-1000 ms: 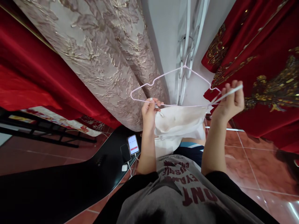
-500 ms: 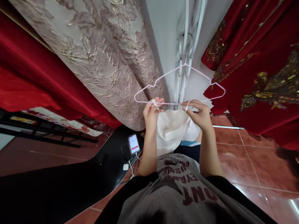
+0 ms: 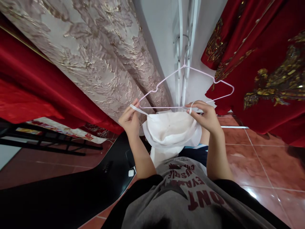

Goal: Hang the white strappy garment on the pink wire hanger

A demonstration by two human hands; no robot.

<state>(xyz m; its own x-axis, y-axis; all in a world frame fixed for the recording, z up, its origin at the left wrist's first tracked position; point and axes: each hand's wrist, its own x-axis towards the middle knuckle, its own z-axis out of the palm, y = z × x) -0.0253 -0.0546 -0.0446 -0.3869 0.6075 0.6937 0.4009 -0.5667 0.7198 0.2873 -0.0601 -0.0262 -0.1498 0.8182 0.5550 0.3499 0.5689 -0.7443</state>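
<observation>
A pale pink wire hanger (image 3: 215,81) hangs by its hook from a white rail in front of me. Below its bottom bar droops a white garment (image 3: 172,131) with thin straps. My left hand (image 3: 130,119) is closed in a pinch on the left strap (image 3: 138,111) and holds it out to the left of the hanger's end. My right hand (image 3: 206,116) is closed on the right strap (image 3: 190,108), right at the middle of the hanger's bottom bar.
A beige embossed garment (image 3: 100,54) hangs at the left, with red cloth (image 3: 28,86) beyond it. Red gold-embroidered garments (image 3: 264,66) hang at the right. A black glossy surface (image 3: 71,190) lies low at the left, over red floor tiles (image 3: 257,159).
My right hand came in from the hanger's right end to the middle of the bar. My left hand drew the left strap outward to the left, and the phone is now hidden behind my arm.
</observation>
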